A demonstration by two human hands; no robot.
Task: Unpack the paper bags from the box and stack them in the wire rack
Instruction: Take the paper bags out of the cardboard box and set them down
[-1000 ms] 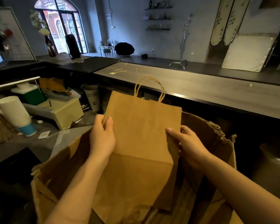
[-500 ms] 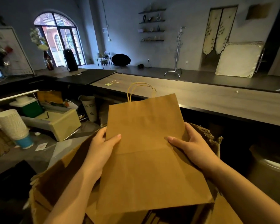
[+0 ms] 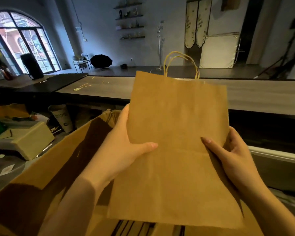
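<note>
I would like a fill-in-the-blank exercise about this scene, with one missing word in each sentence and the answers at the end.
1. The left hand and the right hand hold the paper bag with each ___ on its front.
2. The handles are at the bag's ___ edge.
3. The box below the bag is made of ___.
Missing words: thumb, top, cardboard.

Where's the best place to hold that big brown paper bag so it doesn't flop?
Probably its two side edges, about halfway up, one hand from each side. The paper bag is flat, wide and thin, so the left hand and right hand pinching both edges hold it straight.
</note>
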